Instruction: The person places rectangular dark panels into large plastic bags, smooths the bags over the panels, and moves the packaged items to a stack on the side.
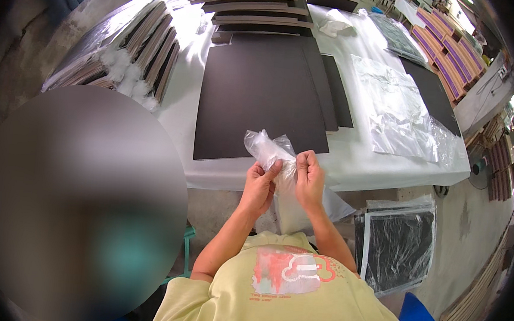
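While we look down past our yellow shirt (294, 296), both our hands sit close together just in front of the near edge of the white table (359, 162), and between them we hold a clear plastic bag (268, 148). Our left hand (259, 188) has its fingers curled, with the thumb and fingertips pinching one side of the bag's crumpled upper part. Our right hand (310, 180) mirrors it, its fingers bent and pressed onto the other side of the film, so the two hands nearly touch across the plastic. The bag's top bunches up above our fingers, over the table edge, while the rest hangs down below our hands in front of the table. Just beyond the bag a large black board (256, 94) lies flat on the table, with more dark boards partly tucked under its right side. Farther back, a stack of dark boards (257, 6) rises near the far end. To the right of the black board a loose sheet of clear plastic film (403, 111) lies spread on the tabletop. On the left, a row of wrapped boards (139, 45) stands on edge. Down on the floor to our right, a bagged black panel (398, 247) leans near the table.
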A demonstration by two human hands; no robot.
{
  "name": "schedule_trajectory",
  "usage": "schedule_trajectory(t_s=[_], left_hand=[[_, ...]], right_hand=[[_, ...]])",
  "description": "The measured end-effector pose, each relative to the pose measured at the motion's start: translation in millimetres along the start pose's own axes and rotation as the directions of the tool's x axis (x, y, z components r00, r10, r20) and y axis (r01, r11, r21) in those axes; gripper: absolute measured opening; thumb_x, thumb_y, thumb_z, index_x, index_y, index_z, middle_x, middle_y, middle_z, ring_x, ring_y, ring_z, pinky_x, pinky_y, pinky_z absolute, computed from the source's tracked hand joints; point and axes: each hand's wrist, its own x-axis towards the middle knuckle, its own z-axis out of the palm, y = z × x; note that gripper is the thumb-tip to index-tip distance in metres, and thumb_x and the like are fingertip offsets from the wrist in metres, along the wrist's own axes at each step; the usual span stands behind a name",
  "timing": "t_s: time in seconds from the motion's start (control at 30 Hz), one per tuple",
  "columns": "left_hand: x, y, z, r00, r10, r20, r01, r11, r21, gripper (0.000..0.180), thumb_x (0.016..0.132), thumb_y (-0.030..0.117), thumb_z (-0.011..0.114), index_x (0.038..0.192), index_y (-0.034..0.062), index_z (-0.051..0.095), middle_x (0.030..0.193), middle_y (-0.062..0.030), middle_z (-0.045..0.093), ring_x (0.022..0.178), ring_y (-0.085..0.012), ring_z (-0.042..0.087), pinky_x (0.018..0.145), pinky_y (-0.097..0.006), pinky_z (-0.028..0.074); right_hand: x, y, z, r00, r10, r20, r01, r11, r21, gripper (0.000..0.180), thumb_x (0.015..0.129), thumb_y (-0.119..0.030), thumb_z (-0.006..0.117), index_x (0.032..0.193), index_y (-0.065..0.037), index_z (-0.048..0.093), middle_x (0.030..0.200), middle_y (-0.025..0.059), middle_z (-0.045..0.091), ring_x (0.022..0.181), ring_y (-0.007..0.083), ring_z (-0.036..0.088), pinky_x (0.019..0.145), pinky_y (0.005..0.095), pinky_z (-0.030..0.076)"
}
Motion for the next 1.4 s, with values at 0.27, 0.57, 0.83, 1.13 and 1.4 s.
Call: schedule_trajectory(t_s=[0.27, 0.57, 0.83, 1.13, 1.4], left_hand=[[-2, 1, -22, 0.992, 0.112, 0.056, -0.12, 0.974, 0.192, 0.03, 0.072, 0.005, 0.065, 0.099, 0.0043, 0.051, 0.091, -0.0046, 0.058, 0.084, -0.0126, 0.056, 0.068, -0.026, 0.045], [-9, 11, -23, 1.0, -0.003, 0.027, 0.005, 0.996, -0.089, 0.027, 0.077, 0.019, 0.064, 0.098, 0.0062, 0.051, 0.092, -0.0026, 0.057, 0.081, -0.0104, 0.054, 0.069, -0.026, 0.044], [-14, 11, -29, 0.991, 0.043, -0.126, -0.036, 0.998, 0.058, 0.019, 0.084, 0.029, 0.054, 0.085, 0.0111, 0.051, 0.076, 0.0013, 0.054, 0.063, -0.0079, 0.05, 0.056, -0.024, 0.04], [-67, 91, -205, 0.461, 0.478, -0.748, -0.46, 0.849, 0.259, 0.038, 0.08, 0.034, 0.058, 0.059, 0.0162, 0.032, 0.051, 0.0037, 0.031, 0.041, -0.007, 0.027, 0.036, -0.022, 0.023], [-159, 154, -222, 0.304, 0.574, -0.76, -0.478, 0.782, 0.4, 0.026, 0.076, 0.029, 0.061, 0.06, 0.015, 0.046, 0.049, 0.0062, 0.024, 0.042, -0.0045, 0.02, 0.036, -0.021, 0.017]], right_hand=[[6, -33, 22, 0.978, -0.172, 0.117, 0.179, 0.983, -0.052, 0.016, 0.077, -0.022, 0.061, 0.082, -0.008, 0.058, 0.059, 0.0006, 0.053, 0.064, 0.0125, 0.052, 0.075, 0.0321, 0.035], [6, -22, 14, 0.977, -0.133, 0.169, 0.189, 0.908, -0.375, 0.015, 0.079, -0.021, 0.059, 0.08, -0.006, 0.059, 0.064, 0.006, 0.057, 0.056, 0.0157, 0.052, 0.077, 0.0328, 0.035], [17, -23, 19, 0.957, 0.013, 0.289, -0.137, 0.9, 0.415, 0.01, 0.08, -0.012, 0.058, 0.081, -0.003, 0.058, 0.068, 0.0005, 0.057, 0.05, 0.0055, 0.046, 0.048, 0.022, 0.038], [11, 27, -66, 0.956, 0.279, 0.094, -0.292, 0.867, 0.403, 0.007, 0.083, -0.011, 0.053, 0.083, -0.005, 0.056, 0.061, -0.0005, 0.054, 0.036, 0.0027, 0.035, 0.031, 0.0189, 0.025], [5, 34, -57, 0.96, 0.139, 0.242, -0.204, 0.94, 0.272, 0.01, 0.084, -0.018, 0.052, 0.09, -0.011, 0.048, 0.086, 0.0008, 0.052, 0.08, 0.0084, 0.048, 0.065, 0.0227, 0.039]])
